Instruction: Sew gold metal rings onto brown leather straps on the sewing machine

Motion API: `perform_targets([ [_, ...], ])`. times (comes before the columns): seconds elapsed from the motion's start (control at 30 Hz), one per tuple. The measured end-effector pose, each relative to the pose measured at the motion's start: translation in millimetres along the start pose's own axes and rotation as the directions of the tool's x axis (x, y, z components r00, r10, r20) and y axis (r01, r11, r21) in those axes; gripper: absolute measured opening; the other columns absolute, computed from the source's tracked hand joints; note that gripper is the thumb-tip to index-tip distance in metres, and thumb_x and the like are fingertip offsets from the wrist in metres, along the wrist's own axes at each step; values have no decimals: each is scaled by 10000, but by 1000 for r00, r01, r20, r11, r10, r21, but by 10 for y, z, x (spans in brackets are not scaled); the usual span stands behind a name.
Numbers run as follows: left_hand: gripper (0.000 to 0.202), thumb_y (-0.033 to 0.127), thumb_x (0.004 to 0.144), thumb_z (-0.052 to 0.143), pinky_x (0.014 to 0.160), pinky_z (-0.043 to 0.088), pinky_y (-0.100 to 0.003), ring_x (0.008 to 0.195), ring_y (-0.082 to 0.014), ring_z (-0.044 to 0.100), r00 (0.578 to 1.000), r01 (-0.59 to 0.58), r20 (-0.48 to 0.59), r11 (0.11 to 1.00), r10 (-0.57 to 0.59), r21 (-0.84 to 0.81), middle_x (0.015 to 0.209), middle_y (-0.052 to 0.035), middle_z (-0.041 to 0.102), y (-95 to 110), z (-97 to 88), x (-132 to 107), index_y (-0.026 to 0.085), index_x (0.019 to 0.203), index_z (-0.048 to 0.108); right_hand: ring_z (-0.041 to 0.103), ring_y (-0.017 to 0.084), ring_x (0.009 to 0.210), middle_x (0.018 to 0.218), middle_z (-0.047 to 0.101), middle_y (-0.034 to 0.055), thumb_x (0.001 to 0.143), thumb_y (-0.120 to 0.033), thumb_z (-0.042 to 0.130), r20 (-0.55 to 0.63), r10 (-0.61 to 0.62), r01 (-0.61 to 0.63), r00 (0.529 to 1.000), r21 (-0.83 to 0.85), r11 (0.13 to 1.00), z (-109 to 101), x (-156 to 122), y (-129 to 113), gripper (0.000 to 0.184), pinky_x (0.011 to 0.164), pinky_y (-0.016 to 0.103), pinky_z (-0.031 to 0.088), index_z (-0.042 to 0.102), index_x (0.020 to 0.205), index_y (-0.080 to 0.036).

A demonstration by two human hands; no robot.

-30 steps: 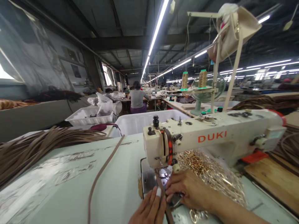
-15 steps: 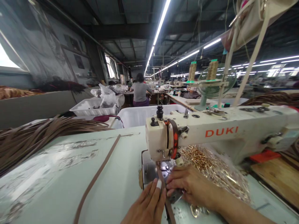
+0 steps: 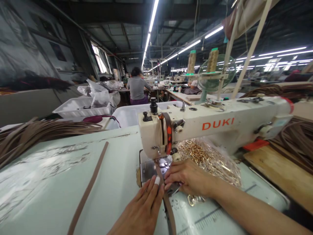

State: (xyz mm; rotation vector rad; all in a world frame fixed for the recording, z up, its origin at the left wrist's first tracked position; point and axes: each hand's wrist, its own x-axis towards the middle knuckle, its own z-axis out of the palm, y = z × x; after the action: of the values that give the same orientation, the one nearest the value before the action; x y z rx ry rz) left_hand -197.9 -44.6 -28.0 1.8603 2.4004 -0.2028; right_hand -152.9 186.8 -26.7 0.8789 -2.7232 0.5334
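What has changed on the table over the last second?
The loose brown strip on the left has slid toward the camera; the view has shifted too. No grasp visibly changed: the left hand and right hand stay at the strip under the sewing machine.

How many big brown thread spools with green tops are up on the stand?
2. The left spool stands upright at the left end of the stand; the right spool stands upright beside it. Any directly behind them would be hidden.

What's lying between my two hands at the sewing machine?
In the head view, a narrow brown strip runs between the left hand and the right hand toward the sewing machine.
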Motion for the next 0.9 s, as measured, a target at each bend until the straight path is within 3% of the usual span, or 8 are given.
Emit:
perform_targets([
  [0.13, 738, 17, 715, 385, 1090, 249, -479, 1359, -319, 123, 1000, -8, -24, 998, 7, -54, 1474, -162, 177, -7, -8, -10, 86, 1434, 233, 604, 132, 945, 974, 692, -12, 840, -220, 607, 0, 11, -11, 1000, 3, 1000, 12, -6, 19, 146, 814, 230, 450, 665, 968, -264],
  [0.27, 743, 5, 690, 375, 1068, 299, -459, 1347, -313, 179, 999, -6, 43, 1000, 7, -17, 1455, -185, 207, 6, -62, 27, 64, 1421, 256, 607, 133, 935, 970, 692, -10, 851, -236, 604, -11, 12, -12, 1000, 3, 1000, 22, -12, 22, 131, 803, 231, 453, 669, 961, -267],
  [0.43, 685, -23, 707, 345, 1045, 339, -439, 1317, -311, 272, 1000, 0, 27, 998, -2, 56, 1418, -218, 284, 28, -126, 24, 33, 1389, 321, 609, 141, 922, 949, 694, -8, 838, -202, 606, -30, 15, -14, 999, 19, 1000, 6, 6, -7, 134, 794, 241, 457, 676, 938, -258],
  [0.67, 678, -57, 706, 339, 1045, 313, -465, 1305, -356, 215, 999, -41, 5, 996, 41, 75, 1406, -243, 278, -33, -2, 74, 2, 1381, 323, 608, 131, 895, 935, 690, -48, 748, -75, 601, -19, 46, -45, 999, 51, 998, -9, 33, -31, 250, 788, 234, 455, 668, 900, -262],
  [0.8, 629, -17, 755, 349, 1030, 331, -472, 1300, -370, 207, 998, -57, 42, 992, 52, 109, 1400, -252, 281, -49, 38, 102, -8, 1382, 313, 607, 139, 889, 932, 692, -37, 765, -112, 605, -24, 56, -55, 998, 55, 997, 6, 31, -25, 217, 788, 240, 457, 673, 906, -263],
  [0.9, 617, 15, 793, 365, 1050, 308, -471, 1321, -354, 187, 999, -47, -8, 994, 48, 97, 1422, -228, 276, -76, 162, 113, 24, 1404, 279, 607, 141, 871, 912, 695, -31, 782, -128, 594, -25, 56, -54, 998, 58, 997, -1, 36, -32, 182, 784, 241, 461, 678, 888, -250],
])
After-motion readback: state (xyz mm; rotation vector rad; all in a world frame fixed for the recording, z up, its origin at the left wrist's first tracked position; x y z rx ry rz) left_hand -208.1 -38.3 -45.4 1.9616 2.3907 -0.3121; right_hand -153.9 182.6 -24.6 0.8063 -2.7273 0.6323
